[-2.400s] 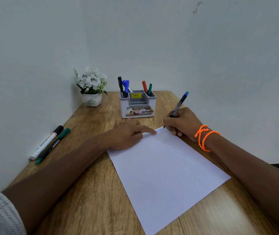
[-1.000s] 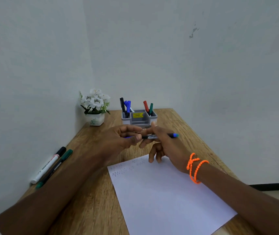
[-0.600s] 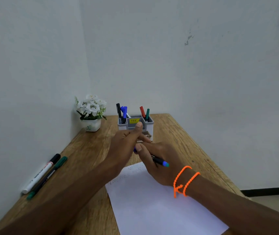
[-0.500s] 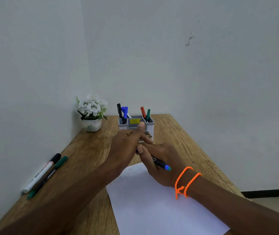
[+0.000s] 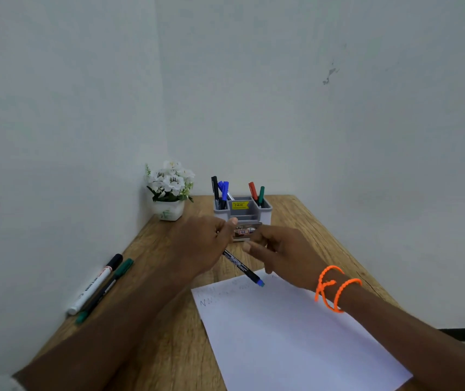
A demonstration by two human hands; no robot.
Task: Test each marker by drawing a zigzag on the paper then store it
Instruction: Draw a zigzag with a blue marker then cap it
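Note:
My left hand (image 5: 197, 246) grips the upper end of a black marker with a blue end (image 5: 244, 268). The marker slants down to the right, its blue end over the top edge of the white paper (image 5: 287, 340). My right hand (image 5: 279, 252), with orange bands on the wrist, hovers just right of the marker with fingers loosely curled and nothing visible in them. Faint zigzag lines (image 5: 211, 299) run along the paper's top left. The grey and white marker holder (image 5: 265, 213) stands behind my hands, with black, blue, red and green markers upright in it.
A white marker with a black cap (image 5: 93, 286) and a green marker (image 5: 104, 290) lie side by side at the wooden table's (image 5: 169, 348) left edge by the wall. A small pot of white flowers (image 5: 170, 193) sits in the back left corner.
The marker has passed from my right hand to my left hand. My right hand let go and drew slightly to the right. Before that, both hands lifted off the paper after drawing.

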